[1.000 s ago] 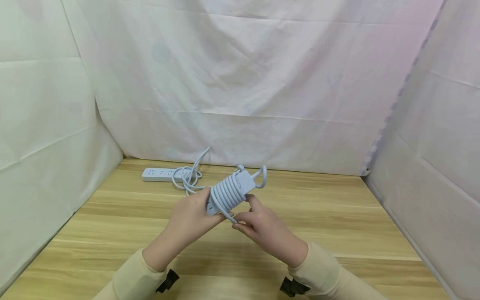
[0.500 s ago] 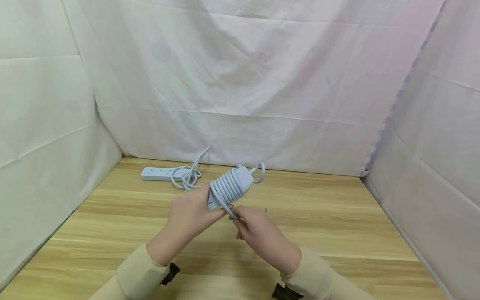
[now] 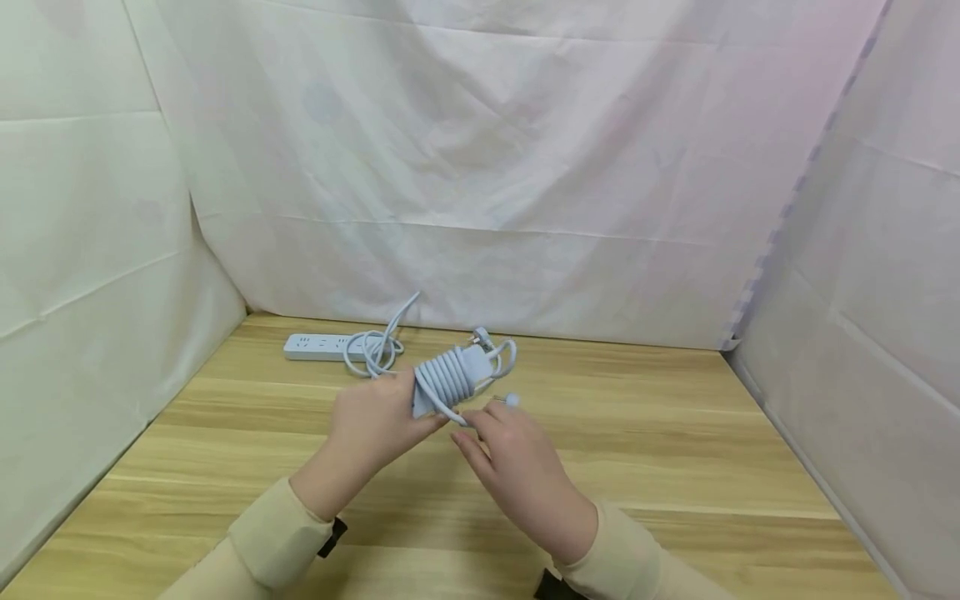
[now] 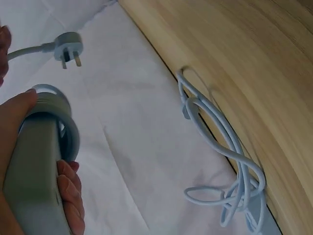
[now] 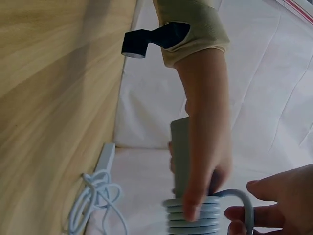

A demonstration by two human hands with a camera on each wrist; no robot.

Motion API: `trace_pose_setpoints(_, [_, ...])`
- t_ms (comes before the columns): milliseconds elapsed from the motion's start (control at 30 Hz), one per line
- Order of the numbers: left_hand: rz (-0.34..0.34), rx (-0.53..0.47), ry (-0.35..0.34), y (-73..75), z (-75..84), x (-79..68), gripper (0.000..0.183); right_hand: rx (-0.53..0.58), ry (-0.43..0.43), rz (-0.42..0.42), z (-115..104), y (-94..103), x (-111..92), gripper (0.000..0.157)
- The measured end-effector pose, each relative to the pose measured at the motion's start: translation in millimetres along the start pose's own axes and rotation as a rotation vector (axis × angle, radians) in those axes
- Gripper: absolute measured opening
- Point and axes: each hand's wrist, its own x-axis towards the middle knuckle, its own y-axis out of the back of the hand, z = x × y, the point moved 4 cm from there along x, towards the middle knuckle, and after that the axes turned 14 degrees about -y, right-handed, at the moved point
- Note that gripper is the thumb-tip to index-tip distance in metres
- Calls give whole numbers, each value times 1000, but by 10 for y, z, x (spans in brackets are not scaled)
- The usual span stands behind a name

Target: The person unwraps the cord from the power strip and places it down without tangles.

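Pale oblong plastic power strip (image 3: 476, 364), wrapped in close rounds of smooth pale-blue cord (image 3: 447, 379): in the head view we see it above the wood-grained tabletop (image 3: 660, 433), its long axis slanting forward and rightward from our left hand (image 3: 371, 417), which grips the near end. Our right hand (image 3: 525, 467) is nearer the cord's free run; from its fingertips the strip lies just forward and left. Beyond, near the cloth wall, lies a second white power strip (image 3: 303, 347) under its tangle.

In the left wrist view, a rounded pale plug (image 4: 68, 45) hangs prongs-out, apart from the coils.

In the right wrist view, the cord bends off the last round into our right fingers, curled about it; we cannot tell how firmly.
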Motion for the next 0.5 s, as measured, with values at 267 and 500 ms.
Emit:
trace_pose_setpoints(267, [14, 20, -94, -39, 72, -15, 59, -145, 145, 165, -62, 88, -7, 23])
trace_pose_setpoints(500, [141, 91, -213, 46, 174, -15, 58, -237, 253, 301, -83, 223, 41, 47])
